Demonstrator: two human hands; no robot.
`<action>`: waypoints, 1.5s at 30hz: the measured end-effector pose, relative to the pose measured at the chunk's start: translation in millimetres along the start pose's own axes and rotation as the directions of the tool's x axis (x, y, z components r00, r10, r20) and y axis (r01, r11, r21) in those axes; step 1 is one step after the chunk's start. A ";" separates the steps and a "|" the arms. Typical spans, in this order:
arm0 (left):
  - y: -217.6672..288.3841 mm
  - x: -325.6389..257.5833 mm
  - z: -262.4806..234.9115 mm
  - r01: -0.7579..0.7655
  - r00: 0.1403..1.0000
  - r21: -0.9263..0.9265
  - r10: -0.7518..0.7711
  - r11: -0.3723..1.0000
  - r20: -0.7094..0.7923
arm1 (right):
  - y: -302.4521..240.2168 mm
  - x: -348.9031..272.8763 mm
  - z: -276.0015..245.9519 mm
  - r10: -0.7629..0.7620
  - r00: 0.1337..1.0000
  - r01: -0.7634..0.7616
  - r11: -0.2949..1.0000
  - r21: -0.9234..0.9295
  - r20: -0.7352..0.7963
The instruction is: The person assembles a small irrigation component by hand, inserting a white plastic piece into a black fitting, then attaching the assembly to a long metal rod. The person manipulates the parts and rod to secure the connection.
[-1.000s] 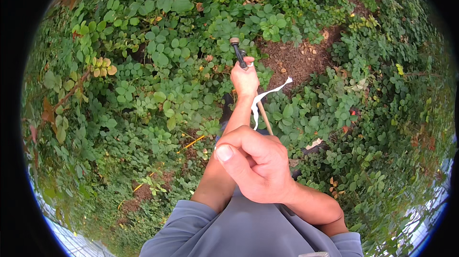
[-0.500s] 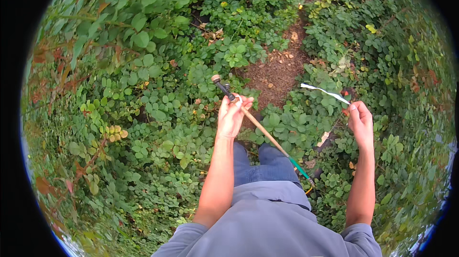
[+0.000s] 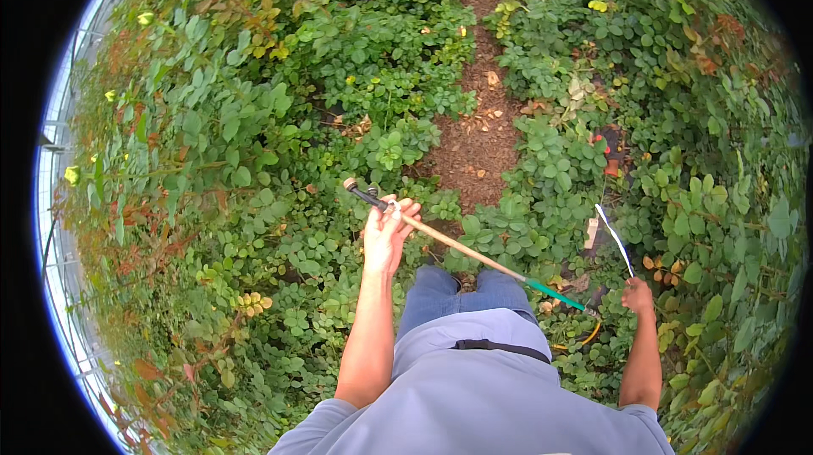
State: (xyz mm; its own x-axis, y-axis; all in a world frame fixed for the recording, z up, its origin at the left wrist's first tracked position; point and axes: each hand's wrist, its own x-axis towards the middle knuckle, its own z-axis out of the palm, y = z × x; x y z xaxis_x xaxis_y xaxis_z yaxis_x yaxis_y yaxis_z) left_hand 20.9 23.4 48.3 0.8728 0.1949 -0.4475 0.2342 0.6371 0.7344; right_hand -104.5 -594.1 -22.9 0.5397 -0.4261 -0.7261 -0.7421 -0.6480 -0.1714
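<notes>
My left hand (image 3: 385, 239) is closed around a spray wand (image 3: 457, 246), just below its black nozzle head (image 3: 366, 195). A bit of white material shows by the fingers at that spot. The tan shaft slants down to the right into a green section (image 3: 555, 293), with a yellow hose (image 3: 587, 341) curving at its lower end. Out to the right, my right hand (image 3: 638, 296) is closed on one end of a thin white strip (image 3: 615, 239). The strip stretches up and away from the fingers, apart from the wand.
Leafy green bushes (image 3: 254, 133) crowd both sides of a narrow brown mulch path (image 3: 483, 146). A black and red-orange object (image 3: 611, 154) lies among the leaves, with a pale flat piece (image 3: 591, 233) nearer me. A pale framed wall (image 3: 63, 133) curves along the left rim.
My right hand has dropped lower and nearer my body, carrying the white strip. My left hand is slightly lower and farther left, and the wand lies flatter. The view has shifted.
</notes>
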 end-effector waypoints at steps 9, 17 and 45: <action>39.3 -34.2 35.5 0.014 0.964 0.118 -0.045 0.993 0.263 | -141.6 -89.1 49.8 -0.256 0.967 0.217 0.820 -0.530 -0.002; 53.5 -53.4 59.5 -0.025 0.902 0.162 -0.048 0.986 0.428 | -343.0 -210.1 101.4 -0.835 0.542 0.808 0.548 0.214 0.091; 89.8 -53.6 25.0 0.052 0.928 -0.242 0.043 0.969 0.371 | -385.9 -256.6 167.4 -0.901 0.413 0.869 0.434 0.237 0.135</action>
State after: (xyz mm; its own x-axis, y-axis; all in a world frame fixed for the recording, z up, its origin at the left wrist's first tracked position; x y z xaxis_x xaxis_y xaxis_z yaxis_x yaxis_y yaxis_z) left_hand 5.8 51.5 151.0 0.9785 -0.0683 -0.1948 0.1688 0.8081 0.5643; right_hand -23.1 -129.0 118.1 0.8374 0.4933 -0.2355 0.0531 -0.5021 -0.8632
